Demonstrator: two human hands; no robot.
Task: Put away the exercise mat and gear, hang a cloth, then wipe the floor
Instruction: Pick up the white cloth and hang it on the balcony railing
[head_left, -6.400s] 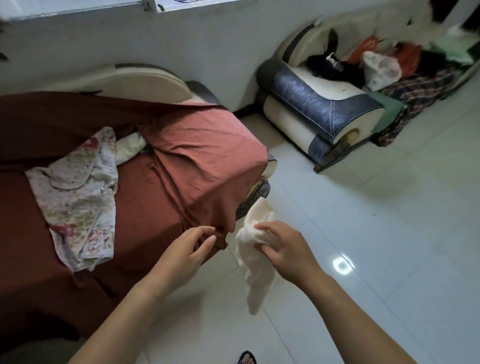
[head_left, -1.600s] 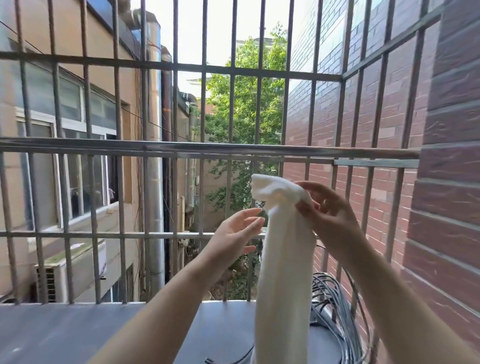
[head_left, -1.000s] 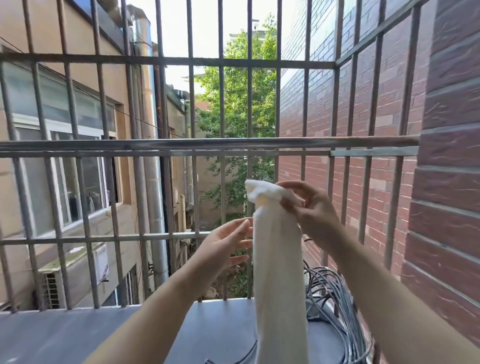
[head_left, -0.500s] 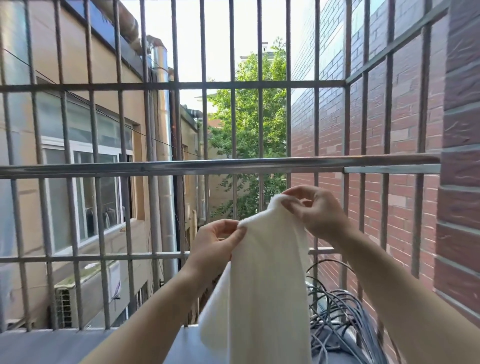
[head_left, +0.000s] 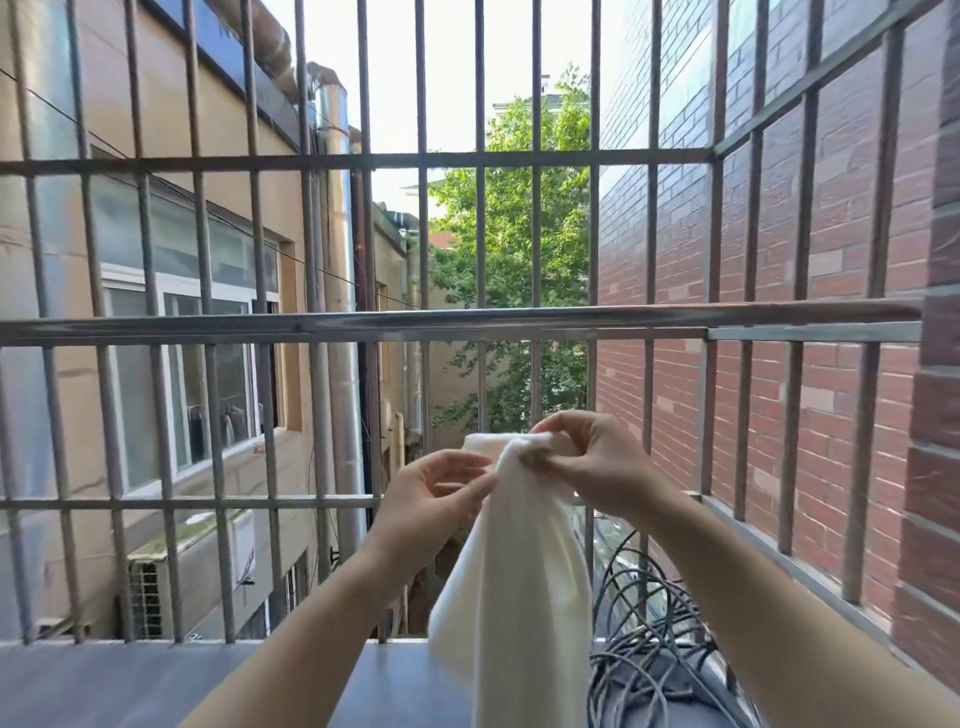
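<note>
— Head view, one camera only: both hands are up in front of the window bars (head_left: 480, 364), and the white cloth (head_left: 519, 582) hangs between them.

— Which way does it run?

— Long axis near vertical. Its top edge is bunched at the fingers, below the horizontal metal rail (head_left: 467, 318) and clear of it. The body drops straight down in front of the grey ledge (head_left: 130, 680).

— And the hands?

— The right hand (head_left: 597, 462) is curled closed over the top of the cloth, fingers pinching the bunched fabric. The left hand (head_left: 431, 493) is half closed, thumb and forefinger nipping the cloth's left edge just beside the right.

— Anything you can't see?

— The cloth's lower end runs off the bottom of the frame. Its top corner is partly covered by the right hand's fingers. A tangle of dark cables (head_left: 649, 649) sits on the ledge, partly behind the cloth and the right forearm.
</note>
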